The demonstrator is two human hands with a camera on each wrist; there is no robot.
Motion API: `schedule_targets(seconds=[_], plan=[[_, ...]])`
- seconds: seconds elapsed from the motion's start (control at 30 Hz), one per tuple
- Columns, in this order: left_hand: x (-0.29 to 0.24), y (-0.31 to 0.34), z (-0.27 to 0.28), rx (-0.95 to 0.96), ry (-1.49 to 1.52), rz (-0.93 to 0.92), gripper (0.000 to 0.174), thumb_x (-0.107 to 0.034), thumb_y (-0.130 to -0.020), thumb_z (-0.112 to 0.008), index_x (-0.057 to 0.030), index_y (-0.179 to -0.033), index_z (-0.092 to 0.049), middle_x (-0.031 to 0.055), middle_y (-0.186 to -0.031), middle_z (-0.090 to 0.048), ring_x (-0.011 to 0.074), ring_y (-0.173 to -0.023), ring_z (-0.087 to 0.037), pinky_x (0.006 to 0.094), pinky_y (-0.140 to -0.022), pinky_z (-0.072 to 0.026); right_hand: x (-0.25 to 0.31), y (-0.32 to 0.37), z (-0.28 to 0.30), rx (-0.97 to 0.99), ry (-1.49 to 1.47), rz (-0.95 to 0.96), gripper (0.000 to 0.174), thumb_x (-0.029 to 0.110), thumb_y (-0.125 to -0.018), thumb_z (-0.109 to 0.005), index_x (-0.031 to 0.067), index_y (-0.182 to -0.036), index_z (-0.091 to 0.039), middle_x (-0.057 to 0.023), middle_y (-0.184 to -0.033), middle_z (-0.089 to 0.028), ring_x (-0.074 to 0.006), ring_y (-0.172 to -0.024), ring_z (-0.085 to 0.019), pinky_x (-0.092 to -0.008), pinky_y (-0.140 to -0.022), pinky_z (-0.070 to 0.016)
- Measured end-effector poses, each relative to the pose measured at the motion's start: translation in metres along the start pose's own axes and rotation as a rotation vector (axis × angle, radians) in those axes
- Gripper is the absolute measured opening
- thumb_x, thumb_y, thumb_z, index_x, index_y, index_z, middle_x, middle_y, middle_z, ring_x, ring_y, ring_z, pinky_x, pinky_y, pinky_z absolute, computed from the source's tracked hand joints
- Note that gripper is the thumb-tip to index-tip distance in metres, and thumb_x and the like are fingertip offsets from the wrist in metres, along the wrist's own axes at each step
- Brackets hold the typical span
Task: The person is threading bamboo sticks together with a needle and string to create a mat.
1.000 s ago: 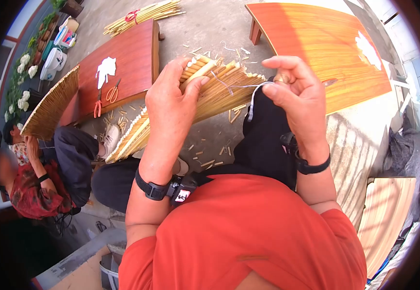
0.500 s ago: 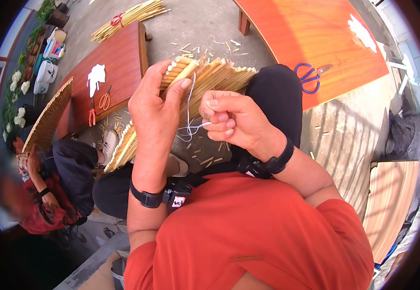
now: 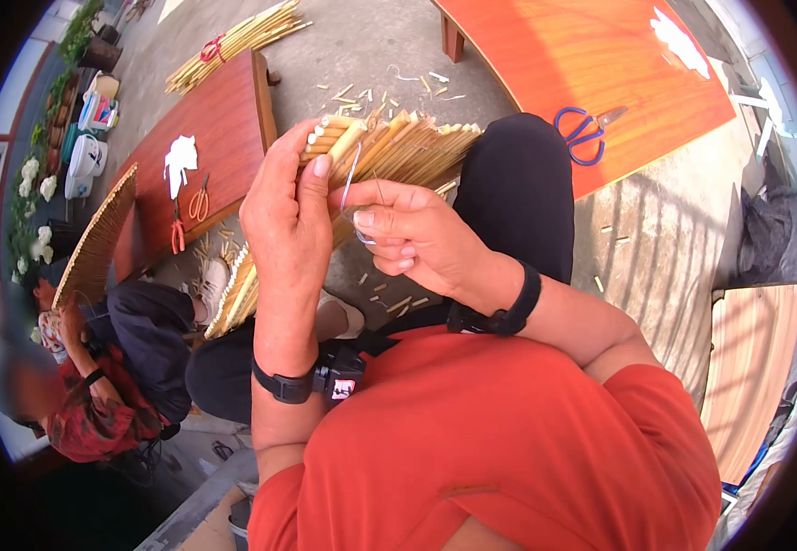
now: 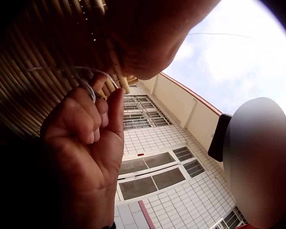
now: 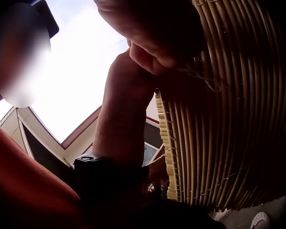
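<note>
A mat of thin straw-coloured stalks (image 3: 403,151) slants across the lap in the head view. My left hand (image 3: 286,216) grips its near end, thumb on top of the cut stalks. Close beside it, my right hand (image 3: 431,241) pinches a white string (image 3: 350,179) with curled fingers; the string runs up to the stalk ends. A thin upright strand, perhaps a needle, rises from the right fingers. In the left wrist view the right hand (image 4: 88,136) is near the stalk ends, with the string (image 4: 91,90) looped over its fingers. Tied rows of stalks (image 5: 219,119) fill the right wrist view.
Blue-handled scissors (image 3: 582,138) lie on the orange table (image 3: 545,55) at right. The left table (image 3: 224,119) bears a white cloth (image 3: 180,161), red pliers (image 3: 177,230) and small scissors (image 3: 199,200). A tied stalk bundle (image 3: 242,41) lies behind. Another person (image 3: 109,404) sits at left with a mat.
From the far right, my right hand has come in to the left, closer to my left hand and the stalk ends, bringing the string. My left hand keeps its grip on the mat.
</note>
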State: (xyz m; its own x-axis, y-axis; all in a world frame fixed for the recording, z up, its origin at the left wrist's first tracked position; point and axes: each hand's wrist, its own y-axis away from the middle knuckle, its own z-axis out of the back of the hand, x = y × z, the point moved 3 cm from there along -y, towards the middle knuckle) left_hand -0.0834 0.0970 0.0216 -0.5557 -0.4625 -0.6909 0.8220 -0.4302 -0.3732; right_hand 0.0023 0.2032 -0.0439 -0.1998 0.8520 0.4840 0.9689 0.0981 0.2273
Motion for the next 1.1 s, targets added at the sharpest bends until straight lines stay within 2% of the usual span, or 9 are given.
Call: schedule_targets(seconds=[0.07, 0.13, 0.33, 0.57, 0.8, 0.87, 0.9, 1.0, 1.1], plan=[[-0.002, 0.002, 0.001, -0.013, -0.027, -0.050, 0.026, -0.008, -0.090, -0.065, -0.0026, -0.115, -0.063, 0.0139, -0.102, -0.069, 0.0242, -0.090, -0.068, 0.0318, -0.080, -0.0518, -0.004, -0.001, -0.004, 0.217, -0.201, -0.159, 0.012, 0.012, -0.094, -0.061, 0.0028, -0.102, -0.062, 0.0068, -0.067, -0.044, -0.0007, -0.052, -0.033, -0.0172, -0.046, -0.0269], [-0.005, 0.003, 0.002, -0.027, -0.054, -0.096, 0.028, -0.009, -0.088, -0.068, -0.0026, -0.114, -0.063, 0.0129, -0.102, -0.069, 0.0230, -0.089, -0.068, 0.0312, -0.079, -0.0522, 0.001, 0.002, -0.008, 0.174, -0.134, -0.125, 0.016, 0.017, -0.098, -0.056, 0.0038, -0.089, -0.060, 0.0063, -0.065, -0.041, -0.0007, -0.051, -0.033, -0.0176, -0.047, -0.0310], [-0.011, 0.002, -0.002, -0.059, 0.053, 0.052, 0.029, -0.006, -0.080, -0.076, -0.0016, -0.107, -0.064, 0.0098, -0.090, -0.070, 0.0128, -0.079, -0.067, 0.0265, -0.069, -0.0527, 0.025, 0.010, -0.010, -0.021, 0.551, 0.289, 0.037, 0.018, -0.093, -0.058, 0.0048, -0.061, -0.044, 0.0053, -0.057, -0.041, -0.0056, -0.053, -0.032, -0.0263, -0.046, -0.0263], [-0.013, 0.000, -0.003, -0.060, 0.067, 0.076, 0.024, -0.007, -0.079, -0.078, -0.0018, -0.099, -0.065, 0.0059, -0.082, -0.069, 0.0082, -0.073, -0.064, 0.0247, -0.066, -0.0521, 0.042, 0.013, -0.019, 0.027, 0.894, 0.494, 0.033, 0.013, -0.084, -0.061, 0.0003, -0.061, -0.041, -0.0064, -0.052, -0.037, -0.0117, -0.048, -0.035, -0.0318, -0.047, -0.0314], [-0.006, 0.002, -0.014, -0.069, 0.072, 0.047, 0.026, -0.002, -0.079, -0.077, -0.0010, -0.102, -0.066, 0.0058, -0.086, -0.070, 0.0095, -0.078, -0.065, 0.0254, -0.071, -0.0527, 0.036, 0.014, -0.021, 0.061, 1.148, 0.770, 0.027, 0.014, -0.084, -0.062, 0.0028, -0.062, -0.050, -0.0133, -0.059, -0.054, -0.0292, -0.054, -0.056, -0.0393, -0.051, -0.0434], [-0.003, -0.002, -0.014, -0.060, 0.082, 0.037, 0.027, -0.001, -0.080, -0.075, -0.0011, -0.106, -0.066, 0.0065, -0.088, -0.070, 0.0102, -0.079, -0.065, 0.0254, -0.073, -0.0528, 0.044, 0.022, -0.022, -0.012, 1.403, 0.662, 0.020, 0.017, -0.087, -0.061, 0.0025, -0.076, -0.054, -0.0138, -0.069, -0.060, -0.0313, -0.064, -0.060, -0.0411, -0.058, -0.0463], [-0.004, -0.002, -0.013, -0.065, 0.077, 0.033, 0.027, -0.001, -0.080, -0.075, -0.0011, -0.106, -0.066, 0.0065, -0.088, -0.070, 0.0102, -0.079, -0.065, 0.0254, -0.073, -0.0528, 0.051, 0.031, -0.021, -0.058, 1.354, 0.430, 0.017, 0.018, -0.091, -0.058, 0.0009, -0.090, -0.055, -0.0167, -0.079, -0.062, -0.0352, -0.074, -0.061, -0.0433, -0.065, -0.0476], [-0.004, 0.002, -0.011, -0.016, 0.079, 0.113, 0.031, 0.000, -0.081, -0.073, -0.0023, -0.111, -0.065, 0.0084, -0.097, -0.071, 0.0128, -0.086, -0.066, 0.0271, -0.079, -0.0523, 0.071, 0.047, 0.005, -0.197, 1.372, 0.461, 0.008, 0.005, -0.091, -0.050, -0.0016, -0.091, -0.054, -0.0209, -0.084, -0.061, -0.0400, -0.077, -0.060, -0.0436, -0.069, -0.0489], [-0.011, 0.001, -0.010, 0.012, 0.037, 0.029, 0.040, 0.001, -0.081, -0.072, -0.0049, -0.120, -0.063, 0.0093, -0.106, -0.069, 0.0165, -0.095, -0.065, 0.0290, -0.086, -0.0504, 0.095, 0.066, 0.014, -0.343, 1.184, 0.417, 0.010, 0.001, -0.092, -0.052, -0.0008, -0.095, -0.061, -0.0089, -0.081, -0.065, -0.0124, -0.067, -0.064, -0.0262, -0.057, -0.0484]])
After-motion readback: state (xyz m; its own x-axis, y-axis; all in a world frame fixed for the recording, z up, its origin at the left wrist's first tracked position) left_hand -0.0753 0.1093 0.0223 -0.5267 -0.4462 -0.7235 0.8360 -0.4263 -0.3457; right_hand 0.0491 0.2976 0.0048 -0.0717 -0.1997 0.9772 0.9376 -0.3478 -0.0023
